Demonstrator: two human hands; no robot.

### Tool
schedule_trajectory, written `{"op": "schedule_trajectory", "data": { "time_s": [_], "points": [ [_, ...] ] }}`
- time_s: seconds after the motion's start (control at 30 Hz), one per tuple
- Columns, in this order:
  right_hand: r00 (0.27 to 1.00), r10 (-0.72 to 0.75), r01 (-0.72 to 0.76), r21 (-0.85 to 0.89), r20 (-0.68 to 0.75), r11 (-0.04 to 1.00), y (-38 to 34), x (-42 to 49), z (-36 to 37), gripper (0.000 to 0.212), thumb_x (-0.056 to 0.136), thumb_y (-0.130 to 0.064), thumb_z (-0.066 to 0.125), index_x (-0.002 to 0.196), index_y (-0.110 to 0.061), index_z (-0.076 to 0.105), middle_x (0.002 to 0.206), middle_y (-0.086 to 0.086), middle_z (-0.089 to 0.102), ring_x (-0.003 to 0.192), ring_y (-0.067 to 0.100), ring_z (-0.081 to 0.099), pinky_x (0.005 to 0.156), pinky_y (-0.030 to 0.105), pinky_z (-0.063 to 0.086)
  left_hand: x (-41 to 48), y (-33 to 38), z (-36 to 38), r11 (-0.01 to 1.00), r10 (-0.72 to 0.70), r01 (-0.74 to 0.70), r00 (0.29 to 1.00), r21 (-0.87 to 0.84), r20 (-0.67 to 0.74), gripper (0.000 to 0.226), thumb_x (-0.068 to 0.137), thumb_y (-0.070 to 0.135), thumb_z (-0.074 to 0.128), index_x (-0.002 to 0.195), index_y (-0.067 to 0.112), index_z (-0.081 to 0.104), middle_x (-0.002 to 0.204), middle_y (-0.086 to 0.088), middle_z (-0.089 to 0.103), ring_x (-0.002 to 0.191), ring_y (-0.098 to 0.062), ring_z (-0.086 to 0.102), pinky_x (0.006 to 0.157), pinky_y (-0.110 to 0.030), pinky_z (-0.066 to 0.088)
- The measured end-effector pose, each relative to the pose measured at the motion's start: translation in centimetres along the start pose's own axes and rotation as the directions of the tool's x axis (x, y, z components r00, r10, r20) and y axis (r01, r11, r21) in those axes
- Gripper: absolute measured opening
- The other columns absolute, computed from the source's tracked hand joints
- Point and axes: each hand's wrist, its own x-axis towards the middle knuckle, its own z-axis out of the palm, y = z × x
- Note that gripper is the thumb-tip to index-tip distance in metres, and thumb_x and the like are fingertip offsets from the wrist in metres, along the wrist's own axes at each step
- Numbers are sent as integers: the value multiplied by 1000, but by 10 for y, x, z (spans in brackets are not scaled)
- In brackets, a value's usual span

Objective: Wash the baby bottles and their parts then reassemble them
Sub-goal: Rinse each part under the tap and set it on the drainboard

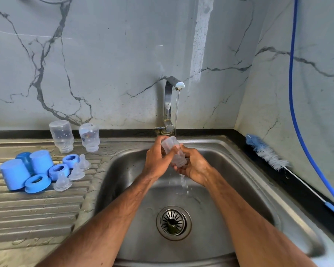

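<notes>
both hands (158, 160) (196, 166) are gripping the last bottle (174, 152) under the tap (171, 105), two bottles (61, 136) (89, 137), caps, rings and teats draining, reassembly still ahead.

You hold a clear bottle (173, 151) tilted; two inverted bottles (61, 136), blue caps (13, 174), blue rings (37, 183) and clear teats (62, 182) stand on the counter (37, 209).

You are in a home kitchen, at the washing-up spot. In front of you is a shiny metal sink (249, 182) with a tap (168, 105) running water. A bumpy draining board (37, 211) sits to its left, with baby bottles (61, 136) upside down on it. A bottle brush (266, 152) lies on the dark counter (301, 189) by the marble wall (108, 60).
</notes>
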Motion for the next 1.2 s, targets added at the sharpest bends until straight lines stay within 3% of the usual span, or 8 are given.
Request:
{"op": "schedule_trajectory", "data": {
  "time_s": [0.1, 0.2, 0.37, 0.53, 0.73, 0.87, 1.07, 1.2],
  "points": [
    [999, 21, -21, 10, 35, 1000, 0, 0, -1, 48, 111, -42, 37, 113, -3, 65, 82, 14, 68, 61, 17, 55, 50, 27, 43, 2, 1, 5, 988, -67, 72, 997, -135, 38, 37, 99, 53, 60, 123, 25, 53, 100, 2, 73, 75, -10, 71, 67, -32, 60],
    [998, 13, -15, 46, 57, 999, 1, 5, -7, 53, 112, -41, 29, 111, 0, 63, 73, 11, 62, 48, 12, 45, 36, 20, 35, 5, 11, 13, 965, -65, 91, 991, -245, 114, 32, 106, 40, 53, 129, 19, 50, 90, -4, 69, 60, -12, 62, 60, -28, 53],
    [996, -73, 68, -105, -42, 992, 2, 8, -2, 62, 109, -55, 37, 119, -2, 68, 89, 19, 70, 70, 23, 65, 53, 30, 53, 9, 20, 10, 993, -78, 80, 997, -86, 24, 36, 99, 41, 65, 130, 24, 60, 110, 10, 67, 88, 2, 66, 64, -7, 50],
    [994, -52, 52, -1, 94, 999, -1, 3, 4, 53, 112, -41, 37, 128, 4, 61, 89, 15, 67, 68, 19, 59, 54, 30, 48, 11, 20, 5, 986, -163, 160, 982, -37, -95, 48, 96, 60, 59, 125, 22, 60, 113, 3, 70, 87, -11, 72, 58, -19, 57],
    [994, 103, -92, 224, -37, 970, 1, 8, -7, 48, 112, -28, 25, 95, -2, 61, 64, 8, 55, 39, 7, 36, 29, 18, 27, 4, 21, 23, 995, -80, 84, 994, -58, 77, 45, 102, 45, 57, 137, 18, 51, 130, -6, 65, 87, -18, 71, 80, -37, 62],
    [984, 169, -177, 320, 52, 931, -1, 6, -12, 52, 112, -33, 25, 91, -2, 61, 59, 6, 53, 32, 4, 38, 26, 15, 23, 5, 25, 28, 999, -46, 46, 997, -10, 61, 59, 92, 56, 59, 140, 24, 49, 130, -3, 64, 105, -29, 69, 95, -43, 57],
    [997, 8, -22, 172, 83, 985, -5, 3, -4, 39, 102, -42, 62, 115, -5, 67, 87, 13, 74, 70, 20, 66, 56, 25, 57, 7, 16, 5, 980, 118, -123, 992, 155, 38, 39, 109, 36, 47, 143, 18, 54, 137, -3, 62, 112, -15, 64, 91, -20, 53],
    [990, 72, -66, -56, 121, 996, -1, 4, -11, 47, 87, -37, 80, 120, -5, 68, 97, 12, 76, 83, 23, 70, 78, 36, 57, 10, 6, -7, 973, 113, -123, 991, 194, 65, 37, 110, 35, 41, 138, 21, 61, 130, 0, 69, 112, -19, 68, 95, -45, 58]
  ]
}}
